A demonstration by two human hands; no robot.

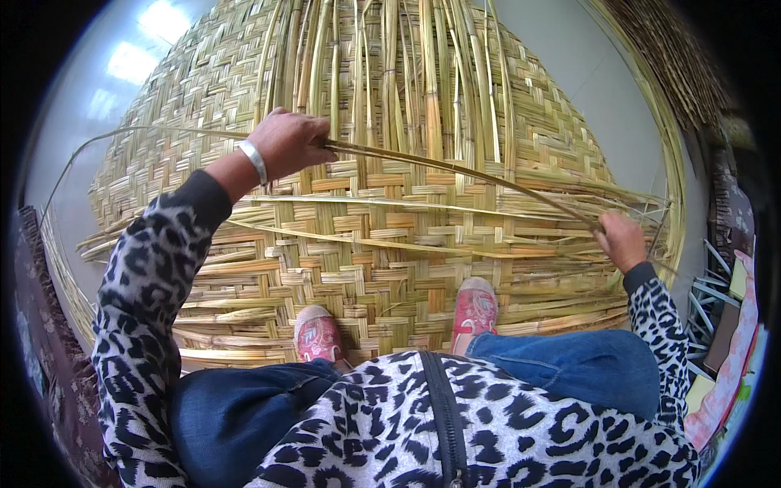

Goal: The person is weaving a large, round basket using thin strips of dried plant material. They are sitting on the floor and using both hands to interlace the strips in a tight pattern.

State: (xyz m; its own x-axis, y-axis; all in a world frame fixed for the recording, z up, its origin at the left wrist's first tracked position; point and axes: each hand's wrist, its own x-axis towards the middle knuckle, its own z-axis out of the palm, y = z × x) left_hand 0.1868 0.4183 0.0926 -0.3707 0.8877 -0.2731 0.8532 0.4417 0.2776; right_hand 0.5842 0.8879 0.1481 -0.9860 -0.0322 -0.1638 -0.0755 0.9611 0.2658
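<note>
A long, thin reed strip [464, 169] stretches above the mat between my two hands, sagging slightly toward the right. My left hand [286, 145], with a pale bracelet at the wrist, is closed on it left of the middle. Beyond that hand the strip's tail arcs out to the left and bends down. Farther right and nearer to me, my right hand [621, 241] grips the strip's other part. Below lies a large woven reed mat [358, 281], and several loose flat strips [423, 243] cross it sideways under the held one.
Several unwoven lengthwise reeds [431, 89] run away from me over the mat's far part. My red shoes [475, 307] stand on its near part. A bundle of long reeds [671, 154] lies along the right, near a white rack [706, 313]. Pale floor [553, 49] borders the mat.
</note>
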